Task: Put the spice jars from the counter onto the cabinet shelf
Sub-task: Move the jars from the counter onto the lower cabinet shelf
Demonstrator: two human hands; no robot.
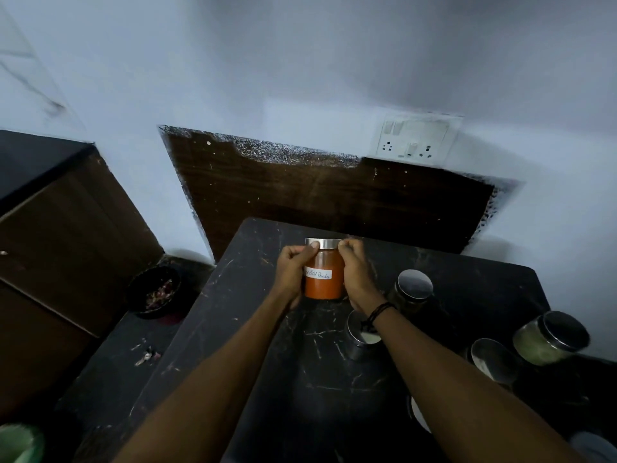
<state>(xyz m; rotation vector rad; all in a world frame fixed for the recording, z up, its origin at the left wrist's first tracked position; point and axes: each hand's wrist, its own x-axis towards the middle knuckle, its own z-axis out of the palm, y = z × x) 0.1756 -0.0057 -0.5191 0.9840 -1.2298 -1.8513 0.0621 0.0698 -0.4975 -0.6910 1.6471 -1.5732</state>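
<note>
A glass jar of orange-red chilli powder (pixel 324 283) with a steel lid and a white handwritten label stands over the black stone counter (pixel 253 329). My left hand (pixel 293 272) grips its left side, thumb on the lid's edge. My right hand (pixel 355 272) grips its right side, fingers curled at the lid. Whether the jar rests on the counter or is lifted I cannot tell. Several other steel-lidded jars stand to the right: a dark one (pixel 413 290), one behind my right wrist (pixel 359 339), a pale one (pixel 492 360) and a greenish one (pixel 551 339).
A dark wood cabinet (pixel 66 248) with a black top stands at the left. A black bowl with scraps (pixel 154 292) sits on the lower counter beside it. A wood panel (pixel 334 198) and a socket plate (pixel 415 137) are on the wall behind. A green cup (pixel 20 444) is at the bottom left.
</note>
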